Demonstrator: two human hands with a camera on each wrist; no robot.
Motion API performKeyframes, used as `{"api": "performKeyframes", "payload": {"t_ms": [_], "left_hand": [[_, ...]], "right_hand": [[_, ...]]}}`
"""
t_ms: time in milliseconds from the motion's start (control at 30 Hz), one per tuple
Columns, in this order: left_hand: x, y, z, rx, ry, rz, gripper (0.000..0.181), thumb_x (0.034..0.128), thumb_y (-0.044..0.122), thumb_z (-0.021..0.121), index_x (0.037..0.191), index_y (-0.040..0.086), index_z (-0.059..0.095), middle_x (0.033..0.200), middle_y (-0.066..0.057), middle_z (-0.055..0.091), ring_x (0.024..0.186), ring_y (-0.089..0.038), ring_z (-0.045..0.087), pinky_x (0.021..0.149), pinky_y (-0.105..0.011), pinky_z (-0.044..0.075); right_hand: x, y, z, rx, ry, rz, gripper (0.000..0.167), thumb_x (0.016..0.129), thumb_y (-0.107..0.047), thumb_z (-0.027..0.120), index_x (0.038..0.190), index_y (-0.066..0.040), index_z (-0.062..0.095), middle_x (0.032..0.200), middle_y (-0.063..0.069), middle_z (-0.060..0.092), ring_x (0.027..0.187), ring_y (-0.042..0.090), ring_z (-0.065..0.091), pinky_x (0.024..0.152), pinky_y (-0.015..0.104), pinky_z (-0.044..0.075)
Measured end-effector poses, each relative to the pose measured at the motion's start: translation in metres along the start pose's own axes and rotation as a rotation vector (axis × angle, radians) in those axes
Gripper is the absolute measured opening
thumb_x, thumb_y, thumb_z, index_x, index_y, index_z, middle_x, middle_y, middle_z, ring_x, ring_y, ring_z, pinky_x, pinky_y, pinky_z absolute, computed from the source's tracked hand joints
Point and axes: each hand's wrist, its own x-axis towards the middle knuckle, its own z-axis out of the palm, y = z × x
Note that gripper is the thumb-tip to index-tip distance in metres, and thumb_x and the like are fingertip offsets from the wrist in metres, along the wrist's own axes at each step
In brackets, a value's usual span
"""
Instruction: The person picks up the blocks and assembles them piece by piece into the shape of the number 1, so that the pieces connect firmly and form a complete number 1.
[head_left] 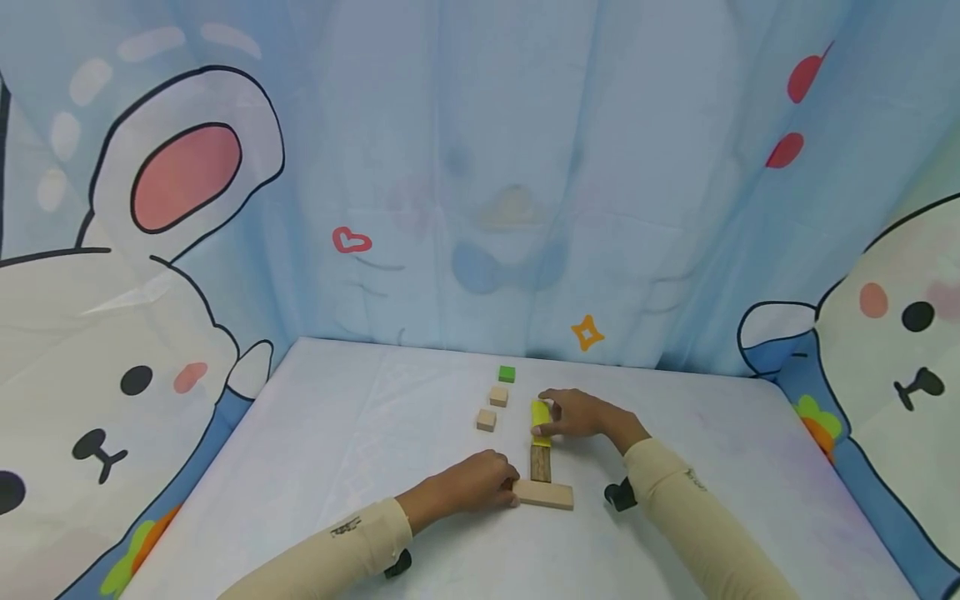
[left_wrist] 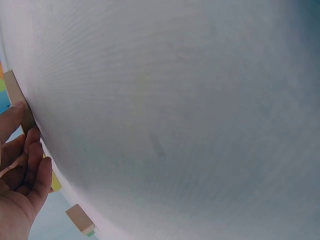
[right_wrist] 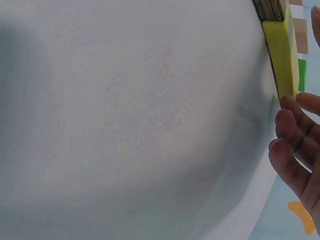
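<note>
Low centre in the frame, the left hand (head_left: 467, 483) pinches the plank (head_left: 546, 495) by its left end; above, the right hand (head_left: 583, 413) grasps the yellow block (head_left: 540, 413) against the brown block (head_left: 540, 464). Best press lightly, keeping the column straight.

On surface (head_left: 360, 408): plank (head_left: 553, 497) crosswise, closest to near edge; inner block (head_left: 540, 464) just behind plank, end block (head_left: 541, 415) behind that, in line toward far edge; left of this line, near cube (head_left: 486, 420), next cube (head_left: 498, 396), far block (head_left: 507, 374) in slanting row, far block nearest far edge; left grip (head_left: 472, 483) at plank's left end, right grip (head_left: 583, 414) at end block's right
</note>
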Motion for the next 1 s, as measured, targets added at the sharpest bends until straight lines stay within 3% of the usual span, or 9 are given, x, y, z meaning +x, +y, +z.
{"api": "performKeyframes", "payload": {"t_ms": [233, 533, 800, 1000], "left_hand": [[0.000, -0.002, 0.001, -0.013, -0.004, -0.007, 0.024, 0.0913, 0.028, 0.075, 0.108, 0.011, 0.076, 0.080, 0.010, 0.064, 0.069, 0.002, 0.047, 0.065, -0.012, 0.041], [0.001, -0.002, 0.004, -0.039, 0.001, -0.020, 0.028, 0.0908, 0.027, 0.076, 0.112, 0.010, 0.075, 0.084, 0.009, 0.067, 0.070, 0.002, 0.048, 0.067, -0.011, 0.042], [0.000, -0.003, 0.004, -0.049, 0.009, -0.024, 0.025, 0.0910, 0.027, 0.076, 0.110, 0.010, 0.076, 0.080, 0.010, 0.065, 0.069, 0.002, 0.047, 0.065, -0.012, 0.041], [0.000, -0.003, 0.003, -0.053, 0.004, -0.024, 0.025, 0.0910, 0.027, 0.076, 0.110, 0.010, 0.076, 0.080, 0.010, 0.064, 0.069, 0.002, 0.047, 0.064, -0.012, 0.040]], "right_hand": [[0.011, -0.003, -0.010, -0.007, 0.070, -0.051, 0.077, 0.089, -0.057, 0.069, 0.140, -0.003, 0.053, 0.097, 0.003, 0.065, 0.083, 0.015, 0.058, 0.074, 0.037, 0.050], [0.026, -0.011, -0.018, 0.022, 0.122, -0.044, 0.066, 0.092, -0.052, 0.067, 0.136, -0.004, 0.056, 0.108, 0.010, 0.068, 0.092, 0.021, 0.061, 0.084, 0.045, 0.052], [0.041, -0.008, -0.020, 0.058, 0.139, -0.074, 0.063, 0.093, -0.045, 0.068, 0.135, 0.000, 0.057, 0.107, 0.012, 0.067, 0.092, 0.022, 0.061, 0.083, 0.044, 0.052], [0.053, -0.005, -0.020, 0.081, 0.141, -0.055, 0.062, 0.093, -0.042, 0.069, 0.136, -0.001, 0.055, 0.109, 0.012, 0.066, 0.096, 0.024, 0.061, 0.086, 0.045, 0.052]]}}
